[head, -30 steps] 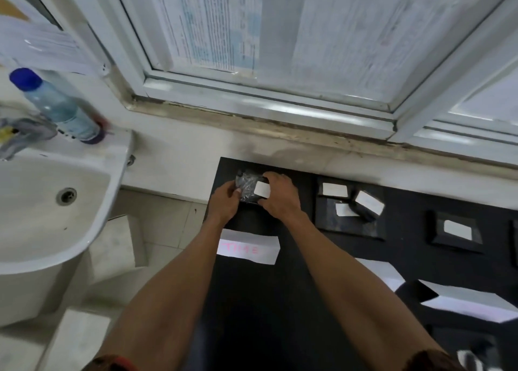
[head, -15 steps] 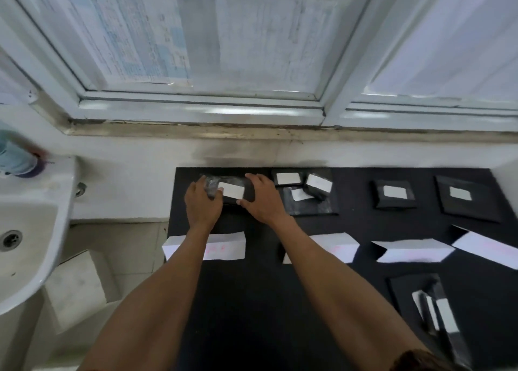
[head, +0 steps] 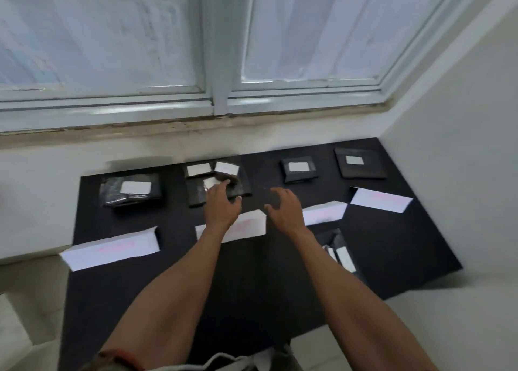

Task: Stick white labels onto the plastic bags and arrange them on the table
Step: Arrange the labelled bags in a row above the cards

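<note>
A clear plastic bag (head: 131, 189) with a white label lies flat at the back left of the black table (head: 252, 286), with no hand on it. To its right, a pile of labelled bags (head: 213, 174) sits with my left hand (head: 221, 206) at its front edge; the fingers are spread and the tips touch the top bag. My right hand (head: 283, 208) hovers open just right of that pile and holds nothing. Two more labelled dark bags (head: 298, 169) (head: 360, 163) lie in the back row.
Several folded white paper cards (head: 112, 248) (head: 246, 225) (head: 325, 212) (head: 379, 199) stand in a row in front of the bags. A small heap of bags and labels (head: 340, 255) lies beside my right forearm. A white wall (head: 462, 174) bounds the table on the right.
Both hands let go of the labelled bag at the back left and moved right to the neighbouring pile. The view swung right, so the sink is out of sight.
</note>
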`<state>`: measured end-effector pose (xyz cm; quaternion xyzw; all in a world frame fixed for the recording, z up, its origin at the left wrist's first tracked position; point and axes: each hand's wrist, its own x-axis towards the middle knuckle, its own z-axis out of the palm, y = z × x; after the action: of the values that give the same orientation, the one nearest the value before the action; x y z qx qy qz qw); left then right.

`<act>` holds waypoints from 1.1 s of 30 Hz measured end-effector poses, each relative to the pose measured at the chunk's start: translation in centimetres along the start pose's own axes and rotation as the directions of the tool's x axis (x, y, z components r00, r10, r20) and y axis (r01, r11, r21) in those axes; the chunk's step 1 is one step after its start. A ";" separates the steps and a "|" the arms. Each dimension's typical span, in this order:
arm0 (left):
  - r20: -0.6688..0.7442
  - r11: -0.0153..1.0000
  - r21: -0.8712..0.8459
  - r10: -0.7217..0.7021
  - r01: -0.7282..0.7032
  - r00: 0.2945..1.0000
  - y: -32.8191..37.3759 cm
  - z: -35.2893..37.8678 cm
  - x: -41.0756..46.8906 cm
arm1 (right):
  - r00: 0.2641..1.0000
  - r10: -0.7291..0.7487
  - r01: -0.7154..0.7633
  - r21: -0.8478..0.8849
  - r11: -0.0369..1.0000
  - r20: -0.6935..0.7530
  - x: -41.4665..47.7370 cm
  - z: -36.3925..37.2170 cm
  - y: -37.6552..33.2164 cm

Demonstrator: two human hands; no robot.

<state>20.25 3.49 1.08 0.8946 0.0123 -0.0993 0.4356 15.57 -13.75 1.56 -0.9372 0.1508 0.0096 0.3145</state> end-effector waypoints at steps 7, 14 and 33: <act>0.238 0.996 -0.047 -0.058 0.071 0.970 6.7 11.6 -5.2 | 0.982 0.176 -0.175 -0.018 0.984 0.073 -2.8 -7.1 14.2; 0.348 0.985 -0.013 -0.159 0.175 0.924 9.9 20.2 -9.8 | 0.931 0.235 -0.235 -0.033 0.971 0.279 -8.1 -10.3 24.5; 0.485 0.972 0.081 -0.230 0.219 0.844 11.9 23.8 -9.5 | 0.953 0.127 -0.082 -0.169 0.982 0.274 -7.5 -12.3 26.9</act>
<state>8.28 -21.89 -2.24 0.8371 0.0046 -0.3736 0.3997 -0.27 -39.32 -3.57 -0.9385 0.1525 0.1720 0.2577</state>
